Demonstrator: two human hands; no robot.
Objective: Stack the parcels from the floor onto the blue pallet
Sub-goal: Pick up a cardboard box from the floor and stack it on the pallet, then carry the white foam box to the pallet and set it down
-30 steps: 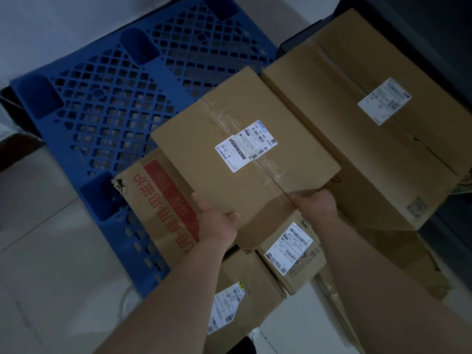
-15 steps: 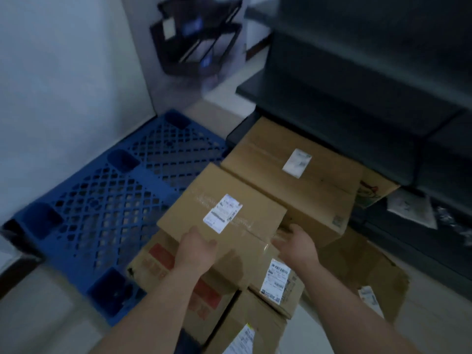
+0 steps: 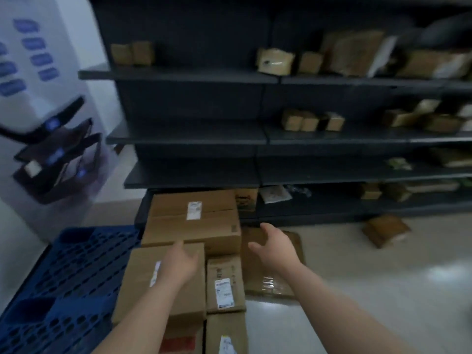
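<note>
Left hand [image 3: 181, 260]: fingers loosely straight, gripping nothing, over the far edge of a labelled parcel [image 3: 143, 282]; cannot tell if they touch it. Right hand [image 3: 274, 247]: fingers spread, thumb out, empty, above a taped carton [image 3: 278, 284] on the floor. The parcel lies flat on other boxes at the right edge of the blue pallet [image 3: 63, 277], just beside a large carton [image 3: 194, 226]. Dark shelving [image 3: 194, 139] behind.
</note>
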